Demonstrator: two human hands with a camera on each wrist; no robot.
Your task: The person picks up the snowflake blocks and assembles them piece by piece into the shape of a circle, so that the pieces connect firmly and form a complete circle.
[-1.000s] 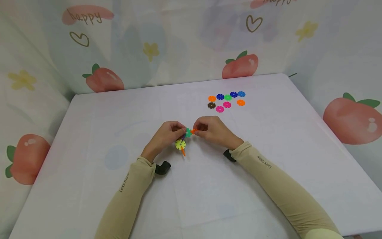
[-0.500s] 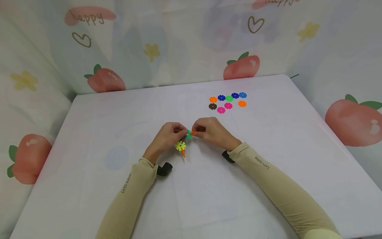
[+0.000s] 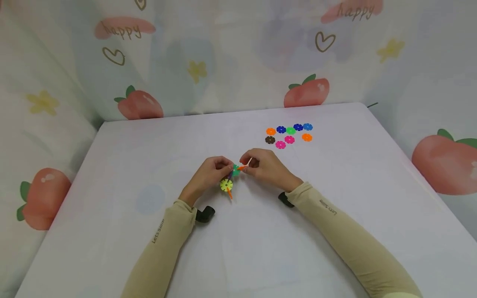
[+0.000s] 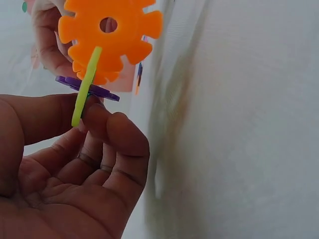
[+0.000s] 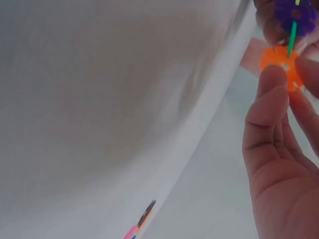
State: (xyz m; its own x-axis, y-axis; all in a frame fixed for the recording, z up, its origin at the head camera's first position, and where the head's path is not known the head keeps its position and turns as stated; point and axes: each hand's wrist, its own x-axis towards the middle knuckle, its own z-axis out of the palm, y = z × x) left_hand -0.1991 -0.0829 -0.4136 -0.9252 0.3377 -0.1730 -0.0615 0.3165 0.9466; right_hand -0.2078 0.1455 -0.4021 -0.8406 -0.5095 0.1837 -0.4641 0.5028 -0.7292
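Notched plastic snowflake discs form a short chain between my hands. My left hand point(image 3: 208, 176) pinches its teal green disc point(image 3: 236, 171) between thumb and index finger. Slotted below are a purple disc point(image 4: 107, 93), a yellow disc point(image 3: 226, 185) and a lower orange disc point(image 4: 129, 30), which hang free of the fingers. My right hand point(image 3: 270, 167) has its thumb and fingers about another orange disc point(image 5: 280, 55), which meets the green disc's edge. In the head view the right index finger is lifted a little off this disc. Fingertips partly cover the green disc.
Several loose discs lie flat at the back right of the white table point(image 3: 167, 256), among them a brown disc point(image 3: 270, 140), a pink disc point(image 3: 280, 145) and an orange disc point(image 3: 307, 137). A printed curtain point(image 3: 238, 49) stands behind. Black wrist mounts point(image 3: 205, 214) jut from both sleeves.
My right index finger has lifted away from the thumb at the orange disc. The left hand keeps its pinch. The whole head view has shifted slightly, with everything lower in it.
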